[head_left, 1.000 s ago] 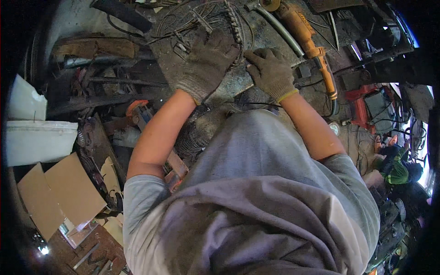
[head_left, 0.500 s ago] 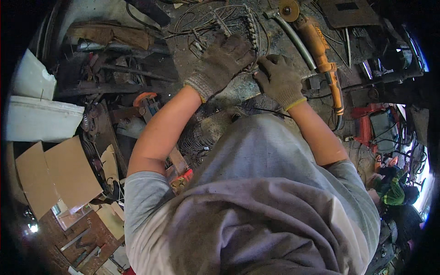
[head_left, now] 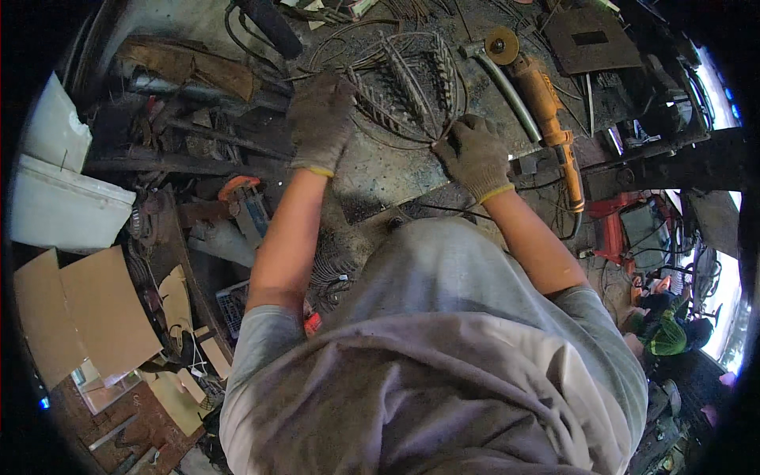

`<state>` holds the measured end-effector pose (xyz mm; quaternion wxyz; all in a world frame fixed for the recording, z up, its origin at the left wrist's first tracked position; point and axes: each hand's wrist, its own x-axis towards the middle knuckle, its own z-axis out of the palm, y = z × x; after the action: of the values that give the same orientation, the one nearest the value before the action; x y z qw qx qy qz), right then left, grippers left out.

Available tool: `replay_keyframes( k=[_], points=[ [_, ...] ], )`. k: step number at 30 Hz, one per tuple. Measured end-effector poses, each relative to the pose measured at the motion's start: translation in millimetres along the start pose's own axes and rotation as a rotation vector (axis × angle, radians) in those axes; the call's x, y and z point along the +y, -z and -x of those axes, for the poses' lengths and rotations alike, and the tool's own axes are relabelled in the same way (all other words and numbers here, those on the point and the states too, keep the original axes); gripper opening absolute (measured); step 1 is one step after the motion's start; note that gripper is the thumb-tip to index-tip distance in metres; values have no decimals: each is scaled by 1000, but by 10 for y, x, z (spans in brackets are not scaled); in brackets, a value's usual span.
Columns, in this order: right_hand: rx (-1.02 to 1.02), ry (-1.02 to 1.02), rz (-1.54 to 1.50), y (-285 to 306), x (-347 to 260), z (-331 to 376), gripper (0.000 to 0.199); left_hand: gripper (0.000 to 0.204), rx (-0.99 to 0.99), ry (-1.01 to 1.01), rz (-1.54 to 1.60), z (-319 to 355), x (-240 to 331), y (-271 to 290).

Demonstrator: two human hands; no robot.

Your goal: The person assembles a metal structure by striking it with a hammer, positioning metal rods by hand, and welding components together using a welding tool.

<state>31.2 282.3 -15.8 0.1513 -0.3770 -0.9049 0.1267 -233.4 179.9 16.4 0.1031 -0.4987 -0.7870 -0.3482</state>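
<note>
An orange angle grinder (head_left: 545, 107) lies on the grimy metal workbench (head_left: 380, 170), its disc toward the far edge, beside a curved grey hose (head_left: 511, 91). A dark metal plate (head_left: 592, 39) sits farther right. Left of the bench (down on the floor) lie flattened cardboard (head_left: 79, 313) and a white container (head_left: 59, 207).

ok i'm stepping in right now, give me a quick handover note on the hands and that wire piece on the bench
Left hand: gloved, resting flat on the left edge of the wire leaf ornament, fingers spread, not gripping.
Right hand: gloved, closed on the wire ring at the ornament's lower right edge.
The ornament lies flat on the dirty metal workbench. An orange angle grinder lies to its right, untouched, next to a grey metal tube.
Done: leaf shapes sit inside the ring. Whether all joints are fixed cannot be told, so check them.
</note>
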Motion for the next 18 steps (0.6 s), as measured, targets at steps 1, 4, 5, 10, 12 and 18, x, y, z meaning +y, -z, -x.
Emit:
replay_keyframes(
  k=[1, 4, 5, 10, 12, 18],
  points=[
    [-8, -23, 0, 21, -30, 1, 43, 43, -66, 94, 57, -46, -73, 6],
    [-13, -48, 19, -5, -60, -7, 42, 43, -214, 309, 210, -134, -269, -80],
    [-14, -47, 29, -12, -81, -14, 42, 43, -227, 338, 252, -139, -361, -180],
    [-25, -64, 115, 16, -168, -33, 39, 44, -389, 493, 453, -288, -550, -345],
    [-12, -72, 92, -13, -186, -16, 39, 46, -296, 130, 235, -240, -860, -470],
    [-24, -160, 106, -59, -257, 8, 44, 46, -369, 52, 266, -303, -1032, -521]
  ],
)
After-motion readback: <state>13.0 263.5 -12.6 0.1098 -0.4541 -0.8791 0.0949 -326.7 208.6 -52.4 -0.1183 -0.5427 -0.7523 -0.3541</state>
